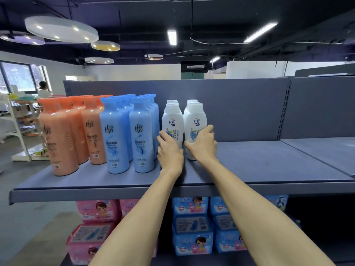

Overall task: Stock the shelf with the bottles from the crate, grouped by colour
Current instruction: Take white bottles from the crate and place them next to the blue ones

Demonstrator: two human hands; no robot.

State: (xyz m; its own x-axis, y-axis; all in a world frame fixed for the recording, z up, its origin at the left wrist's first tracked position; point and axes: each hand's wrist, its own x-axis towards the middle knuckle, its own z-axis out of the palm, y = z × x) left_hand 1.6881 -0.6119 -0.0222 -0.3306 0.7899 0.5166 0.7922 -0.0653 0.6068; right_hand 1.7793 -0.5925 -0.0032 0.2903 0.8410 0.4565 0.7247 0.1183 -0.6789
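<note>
Two rows of white bottles stand upright toward the middle of the grey shelf, right of the blue bottles and, further left, the orange bottles. The left hand curls round the front left white bottle; the right hand curls round the front right white bottle. The white bottles are smooth, glossy plastic, rounded at the shoulders, with flat caps and blue flower prints. The shelf is matte metal with a slotted upright. Below sit pink packs and blue packs. Round lamps hang from a dark ceiling.
</note>
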